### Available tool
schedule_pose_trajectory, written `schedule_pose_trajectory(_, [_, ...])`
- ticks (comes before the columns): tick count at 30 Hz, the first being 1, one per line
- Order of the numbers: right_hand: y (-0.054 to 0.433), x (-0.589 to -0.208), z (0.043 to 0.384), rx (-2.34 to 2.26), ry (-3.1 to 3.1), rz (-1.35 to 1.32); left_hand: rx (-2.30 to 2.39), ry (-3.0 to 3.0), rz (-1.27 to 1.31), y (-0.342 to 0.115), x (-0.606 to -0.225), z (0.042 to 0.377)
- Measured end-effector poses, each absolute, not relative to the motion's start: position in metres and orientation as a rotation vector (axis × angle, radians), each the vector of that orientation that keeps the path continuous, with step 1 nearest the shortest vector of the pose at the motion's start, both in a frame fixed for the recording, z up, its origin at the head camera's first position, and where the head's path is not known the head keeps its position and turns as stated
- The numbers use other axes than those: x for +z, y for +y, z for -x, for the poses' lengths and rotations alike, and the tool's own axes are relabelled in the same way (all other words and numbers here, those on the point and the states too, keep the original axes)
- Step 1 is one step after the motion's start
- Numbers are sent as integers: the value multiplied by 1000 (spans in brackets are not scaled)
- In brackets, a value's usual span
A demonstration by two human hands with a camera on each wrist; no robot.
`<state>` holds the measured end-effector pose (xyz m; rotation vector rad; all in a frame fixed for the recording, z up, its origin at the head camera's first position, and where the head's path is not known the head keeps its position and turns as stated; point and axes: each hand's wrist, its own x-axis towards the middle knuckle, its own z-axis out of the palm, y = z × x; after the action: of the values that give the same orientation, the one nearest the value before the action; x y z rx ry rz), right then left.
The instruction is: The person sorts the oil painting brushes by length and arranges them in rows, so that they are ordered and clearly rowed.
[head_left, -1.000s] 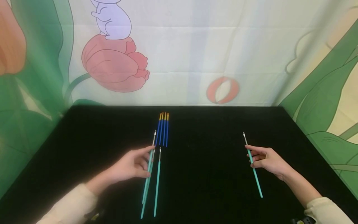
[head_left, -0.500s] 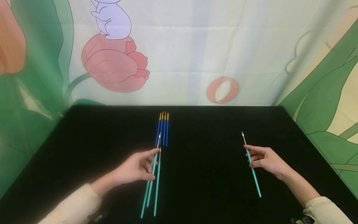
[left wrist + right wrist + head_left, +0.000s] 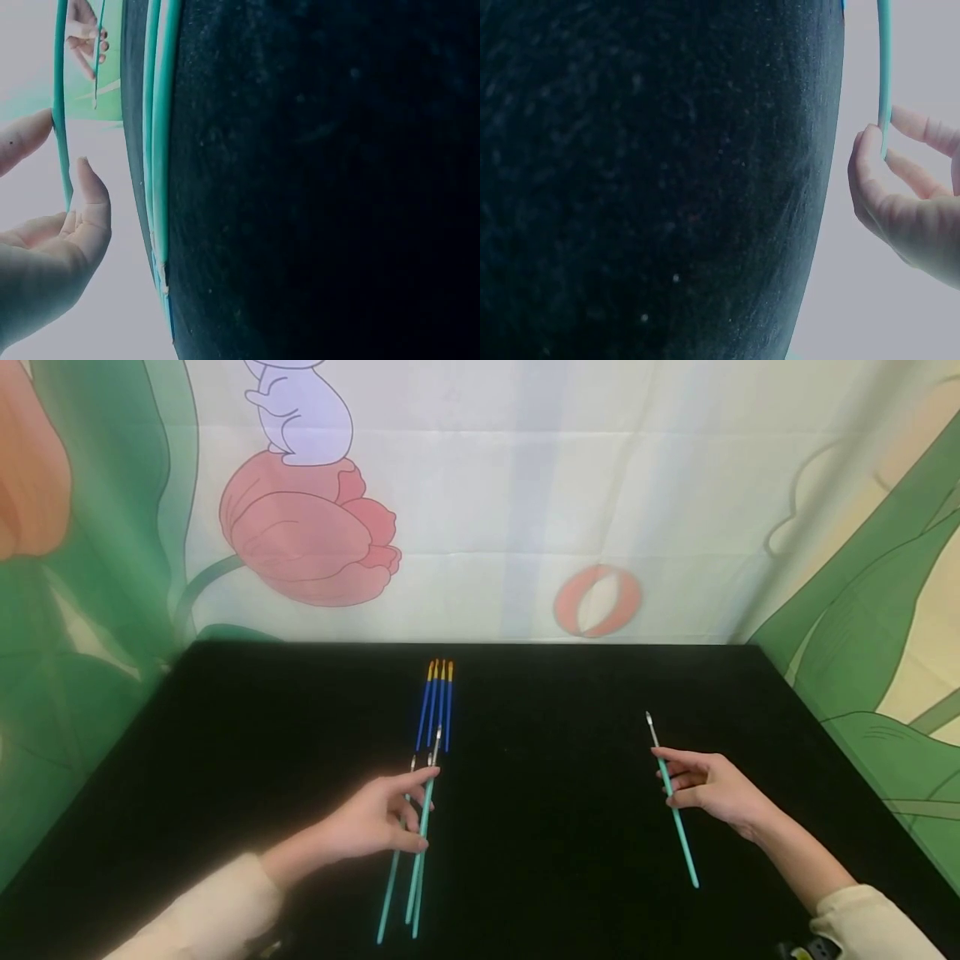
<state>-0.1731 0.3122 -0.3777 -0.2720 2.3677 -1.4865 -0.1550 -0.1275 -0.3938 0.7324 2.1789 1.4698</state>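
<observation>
In the head view my left hand [image 3: 375, 818] pinches a teal-handled paintbrush [image 3: 413, 889] by its upper handle, bristles pointing away. Beneath it, two similar brushes lie on the black table: a left brush [image 3: 388, 897] and a right brush [image 3: 417, 917], which the held one partly covers. The left wrist view shows the held handle [image 3: 59, 75] raised clear of the lying handles [image 3: 162, 150]. Over on the right, my right hand [image 3: 716, 789] grips another teal paintbrush [image 3: 683, 839] between thumb and fingers. The right wrist view has this handle [image 3: 885, 67] above the table.
Several blue paintbrushes [image 3: 449, 710] with gold ferrules lie side by side farther back, just beyond the teal ones. A printed curtain [image 3: 480, 527] hangs along the back edge of the black table [image 3: 555, 827].
My left hand has carried its paintbrush rightward and slightly nearer, from over the left lying brush to over the right one. The right hand and its brush have shifted only a little left.
</observation>
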Motion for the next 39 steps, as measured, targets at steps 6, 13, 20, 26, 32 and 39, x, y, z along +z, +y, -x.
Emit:
schedule_pose_trajectory(6, [312, -377, 173, -1488, 2367, 274, 1434, 2202, -758, -122, -398, 154])
schedule_pose_trajectory(13, [312, -375, 173, -1481, 2363, 276, 1389, 2221, -730, -118, -401, 153])
schedule_pose_trajectory(20, [307, -374, 173, -1471, 2360, 270, 1340, 2232, -694, -115, -402, 153])
schedule_pose_trajectory(26, [305, -374, 173, -1478, 2363, 288, 1255, 2290, -652, -111, -406, 154])
schedule_pose_trajectory(32, [304, -375, 172, -1485, 2355, 300, 1210, 2341, -674, -108, -407, 153])
schedule_pose_trajectory(39, [299, -377, 171, -1507, 2321, 331, 1181, 2368, -692, -108, -409, 154])
